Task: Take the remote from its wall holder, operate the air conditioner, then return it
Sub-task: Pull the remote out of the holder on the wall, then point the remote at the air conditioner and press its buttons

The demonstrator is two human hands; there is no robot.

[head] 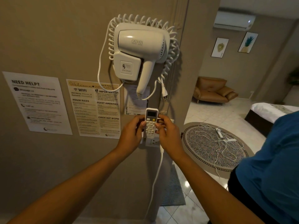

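Observation:
A small white remote (150, 122) with a grey screen, a yellow button and rows of white keys stands upright against the beige wall, below the hair dryer. My left hand (131, 134) grips its left edge and my right hand (166, 133) grips its right edge, thumb on the keys. Its lower end sits at a white wall holder (151, 141), mostly hidden behind the remote and my fingers. The white air conditioner (234, 20) hangs high on the far wall at the upper right, a small light showing on it.
A white wall-mounted hair dryer (139, 50) with a coiled cord hangs just above. Paper notices (95, 107) cover the wall to the left. A white cable (156, 177) drops from below the holder. To the right are a round patterned rug (210, 146) with loose cables, a brown armchair (212, 91) and a bed (271, 110).

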